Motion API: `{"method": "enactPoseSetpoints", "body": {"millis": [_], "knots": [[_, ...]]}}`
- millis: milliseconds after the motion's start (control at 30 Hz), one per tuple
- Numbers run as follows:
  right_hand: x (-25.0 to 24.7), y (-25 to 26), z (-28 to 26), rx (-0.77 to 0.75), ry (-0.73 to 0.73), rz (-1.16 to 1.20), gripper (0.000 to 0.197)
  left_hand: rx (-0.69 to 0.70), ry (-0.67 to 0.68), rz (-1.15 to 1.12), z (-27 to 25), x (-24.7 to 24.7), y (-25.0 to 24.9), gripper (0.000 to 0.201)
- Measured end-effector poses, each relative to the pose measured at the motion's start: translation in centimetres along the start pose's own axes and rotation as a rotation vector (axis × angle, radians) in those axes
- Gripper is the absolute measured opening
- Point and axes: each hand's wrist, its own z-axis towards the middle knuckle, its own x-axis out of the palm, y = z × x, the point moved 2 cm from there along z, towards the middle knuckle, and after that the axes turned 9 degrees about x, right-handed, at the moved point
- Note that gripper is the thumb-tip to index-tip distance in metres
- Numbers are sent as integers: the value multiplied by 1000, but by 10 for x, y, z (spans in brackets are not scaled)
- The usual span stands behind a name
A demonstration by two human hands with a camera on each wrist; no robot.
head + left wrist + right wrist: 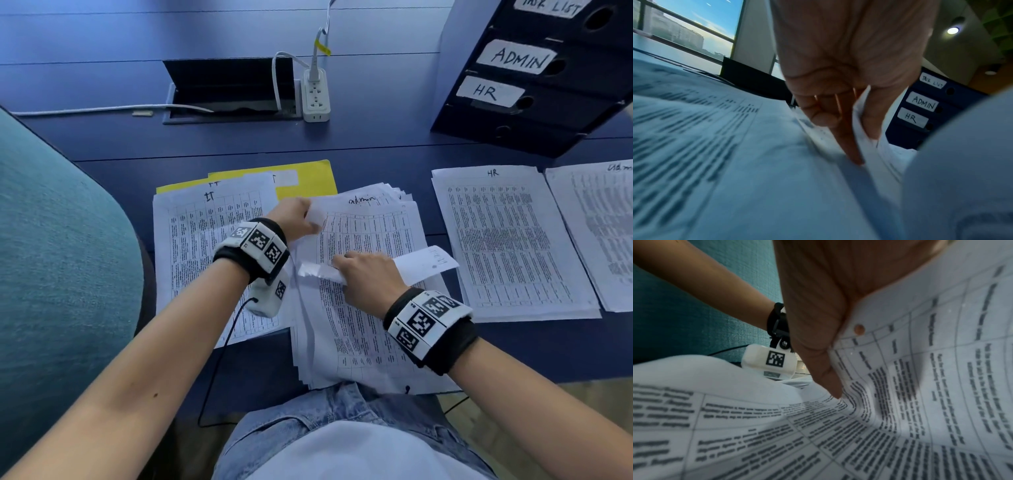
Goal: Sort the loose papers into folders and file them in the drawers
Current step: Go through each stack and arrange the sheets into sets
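A loose stack of printed sheets (363,322) headed "admin" lies in front of me on the blue table (102,137). My left hand (313,222) pinches the upper left corner of the stack's top sheets; the left wrist view shows the paper edge (861,129) between thumb and fingers (849,146). My right hand (342,270) grips a curled sheet (424,262) lifted across the stack, its printed side (920,386) bent round the palm. Sorted piles lie around: "IT" (198,246) on a yellow folder (308,181), "HR" (507,240), and another admin pile (603,233).
A dark drawer unit (534,113) labelled TASK LIST, ADMIN (517,58) and HR (486,91) stands at the back right. A white power strip (315,97) and an open cable hatch (229,89) sit behind the papers. A teal chair (61,257) fills the left.
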Motion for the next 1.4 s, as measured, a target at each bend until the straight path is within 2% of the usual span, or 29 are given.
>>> {"method": "enactPoseSetpoints", "body": {"millis": [67,200,300,400,567,667,733,833,900,967,1033,1100,1167,1300,1400], "knots": [[-2,0,1,5,-34,-4,28,-57,-56,41,0,-1,3,32],[-10,-2,6,22,-77,-4,27,-143,-354,-221,2,-30,15,17],[-19,-5,11,64,-98,-30,23,-166,-503,-358,3,-52,25,29],[-29,-11,16,129,-113,-64,22,-271,-677,-400,-1,-64,39,28],[-29,-11,13,85,-42,-126,21,-484,-854,-505,-7,-63,60,28],[-24,-8,10,67,-74,-142,23,-584,-918,-688,-8,-57,72,38],[-20,-8,12,60,-93,-158,24,-602,-963,-774,-9,-55,78,41],[-19,-8,18,106,-167,-142,17,-586,-995,-842,-7,-53,83,29],[-23,-11,24,161,-299,-179,13,-572,-1021,-913,-7,-54,86,28],[-27,-18,32,232,-381,-170,33,-556,-1045,-967,-7,-55,90,28],[-29,-23,38,211,-417,-118,30,-555,-1042,-995,-7,-59,89,35],[-33,-25,41,151,-467,-88,24,-534,-1033,-922,-6,-64,85,43],[-42,-25,43,106,-446,-66,23,-476,-1011,-817,-6,-70,76,42],[-70,-21,45,-21,-256,-43,23,-404,-940,-622,-3,-73,65,36],[-90,-16,46,-53,-282,-32,19,-296,-837,-576,3,-72,61,34]]}}
